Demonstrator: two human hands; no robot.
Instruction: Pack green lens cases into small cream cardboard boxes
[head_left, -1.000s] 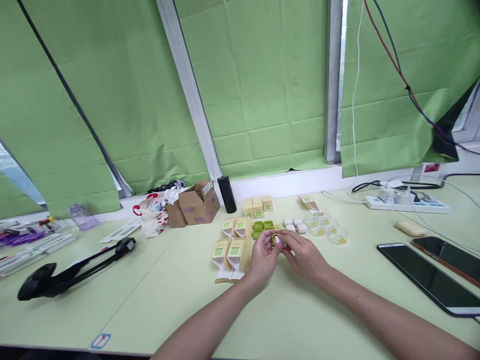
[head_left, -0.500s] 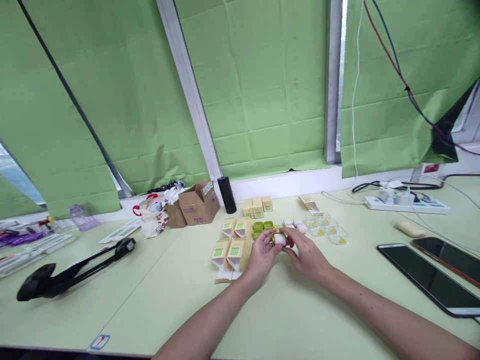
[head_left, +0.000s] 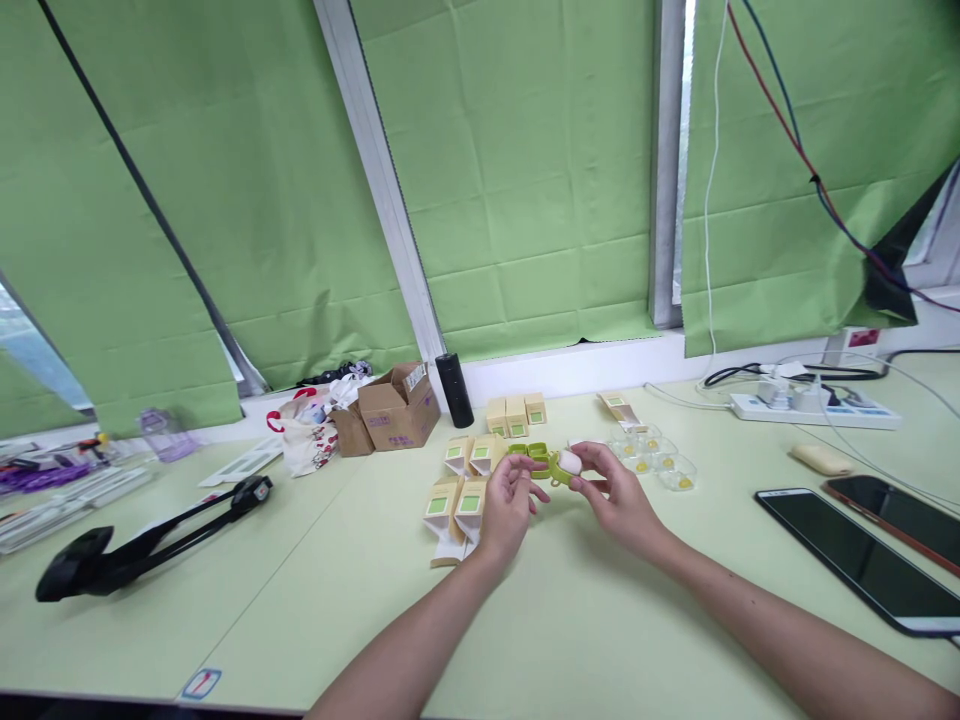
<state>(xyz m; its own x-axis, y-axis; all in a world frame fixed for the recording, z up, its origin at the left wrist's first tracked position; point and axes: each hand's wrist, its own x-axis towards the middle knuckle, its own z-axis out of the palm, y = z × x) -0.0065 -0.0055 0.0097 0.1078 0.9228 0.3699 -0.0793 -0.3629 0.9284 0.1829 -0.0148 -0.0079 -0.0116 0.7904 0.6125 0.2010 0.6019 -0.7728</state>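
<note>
My right hand point(head_left: 619, 493) pinches a small white piece seated in a green case point(head_left: 564, 465), held just above the pale green table point(head_left: 300, 590). My left hand point(head_left: 508, 503) hovers beside it with fingers loosely curled and apart, holding nothing I can see. Behind the hands lie more green cases point(head_left: 527, 452), tan cartons with green labels point(head_left: 466, 483), and clear trays with yellow dots point(head_left: 654, 457). A row of closed tan boxes point(head_left: 515, 412) stands further back.
A brown cardboard box point(head_left: 397, 405) and a black cylinder point(head_left: 454, 388) stand near the window sill. Two phones point(head_left: 870, 550) lie at the right, a power strip point(head_left: 814, 403) behind them. A black folded stand point(head_left: 142, 545) rests at the left. Green blinds cover the windows.
Both hands held the green case together close to the table; now my right hand has lifted it slightly up and away, and my left hand has let go and drawn left.
</note>
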